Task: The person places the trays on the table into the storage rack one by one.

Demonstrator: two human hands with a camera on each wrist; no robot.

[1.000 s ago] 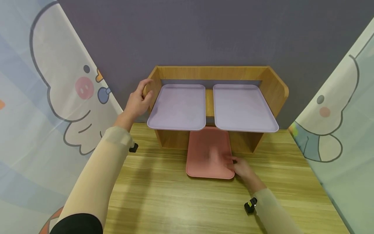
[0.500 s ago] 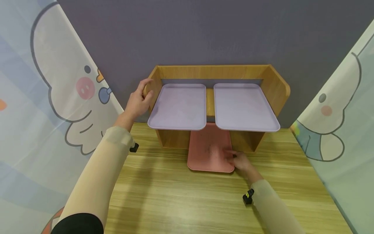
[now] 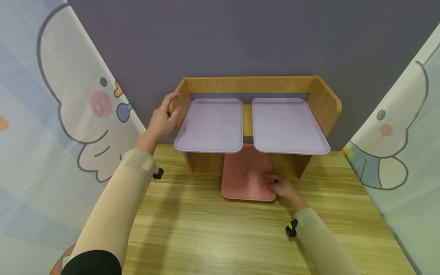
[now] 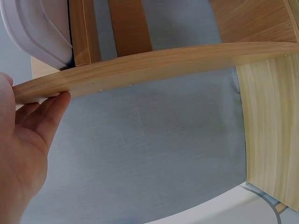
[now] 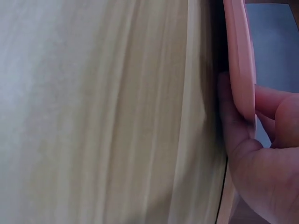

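Note:
A wooden desktop shelf [image 3: 251,84] stands against the back wall, with two lilac trays [image 3: 211,124] side by side on its upper level. My left hand [image 3: 160,120] grips the shelf's left side panel; in the left wrist view, fingers [image 4: 52,114] lie along the panel's underside. A pink tray [image 3: 245,179] sits in the middle of the lower level, its far end hidden behind the upper trays and its near end jutting out over the table. At its right edge, my right hand [image 3: 280,186] pinches the rim, thumb and fingers on opposite faces.
The light wood-grain table [image 3: 206,236] stretches in front of the shelf. A grey panel [image 3: 251,38] closes off the back, and cartoon-printed curtains [image 3: 73,99] hang on both sides. The shelf's right side panel [image 3: 323,107] rises beside the right lilac tray.
The pink tray has slid away from me, deeper under the upper level, and my right hand has moved forward with it. My left hand keeps its place on the shelf.

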